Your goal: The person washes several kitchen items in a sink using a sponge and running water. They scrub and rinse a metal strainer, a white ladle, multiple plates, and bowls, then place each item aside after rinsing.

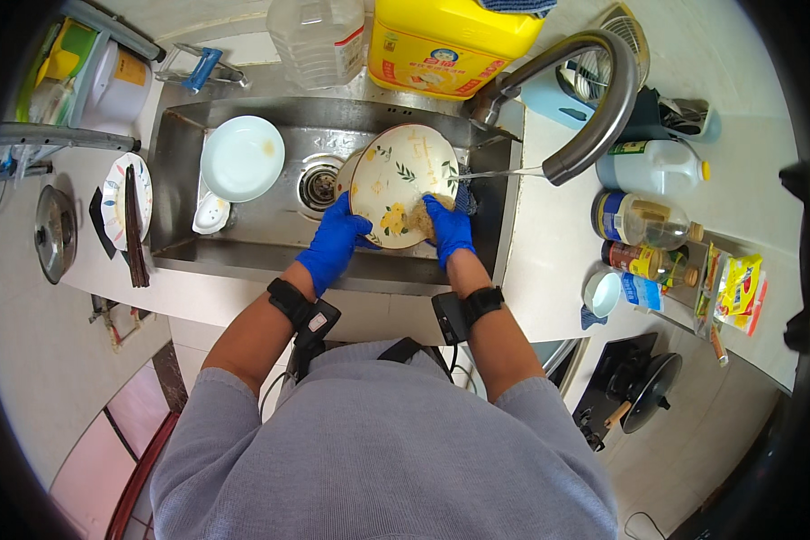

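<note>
My left hand [337,241], in a blue rubber glove, grips the lower left rim of a cream plate with yellow flowers and green leaves [398,182]. Pressed to the lower right of that plate's face is a tan scouring sponge [420,217], held in my gloved right hand [449,226]. Part of another dish [344,177] shows behind the plate's left edge. Water runs from the curved metal faucet [559,169] towards the plate's right side. A pale round plate [243,158] and a small white dish [211,213] lie in the sink's left part.
The steel sink [256,253] has a drain [318,187] near its middle. Behind it stand a yellow detergent jug [445,47] and a clear plastic jug [317,44]. Chopsticks [133,223] rest across a patterned plate [116,202] at left. Bottles [648,219] and a small bowl [602,295] are at right.
</note>
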The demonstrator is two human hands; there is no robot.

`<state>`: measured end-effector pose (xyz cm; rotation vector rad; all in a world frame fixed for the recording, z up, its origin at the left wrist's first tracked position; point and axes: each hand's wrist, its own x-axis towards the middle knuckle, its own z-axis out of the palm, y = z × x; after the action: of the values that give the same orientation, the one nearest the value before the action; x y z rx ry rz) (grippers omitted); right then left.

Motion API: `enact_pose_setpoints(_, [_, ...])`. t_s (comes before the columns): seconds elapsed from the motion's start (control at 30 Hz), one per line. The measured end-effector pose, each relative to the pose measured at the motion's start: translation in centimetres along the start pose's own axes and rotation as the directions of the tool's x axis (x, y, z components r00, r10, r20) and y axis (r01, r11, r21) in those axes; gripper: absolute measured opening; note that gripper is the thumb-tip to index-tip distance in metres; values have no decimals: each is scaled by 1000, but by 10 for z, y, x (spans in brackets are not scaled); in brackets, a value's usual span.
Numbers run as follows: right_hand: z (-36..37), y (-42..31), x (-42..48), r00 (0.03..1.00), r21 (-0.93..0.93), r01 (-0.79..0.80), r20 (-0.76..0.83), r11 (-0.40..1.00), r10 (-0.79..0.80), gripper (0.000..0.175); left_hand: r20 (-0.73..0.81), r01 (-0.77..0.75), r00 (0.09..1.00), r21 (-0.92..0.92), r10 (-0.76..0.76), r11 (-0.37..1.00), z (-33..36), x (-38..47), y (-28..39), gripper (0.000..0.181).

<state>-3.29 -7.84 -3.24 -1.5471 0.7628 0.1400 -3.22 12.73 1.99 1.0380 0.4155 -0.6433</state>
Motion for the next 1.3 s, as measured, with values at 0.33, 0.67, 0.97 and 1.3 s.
enact_pose_setpoints(0.33, [-35,-24,21,963,-380,258,23,888,-270,35,165,265,950,34,-267,964,-1,-11,6,51])
enact_pose_setpoints(0.67, [-29,-134,39,826,-765,563,520,311,-217,44,244,251,911,316,-334,915,-10,28,42,47])
enact_pose_setpoints(0.97, [-36,-57,55,902,-598,405,136,692,-410,41,116,165,978,80,-174,983,4,16,24,48])
enact_pose_setpoints(1.3, [5,6,-34,858,311,-457,401,833,320,48,39,34,999,-119,-30,992,13,23,12,46])
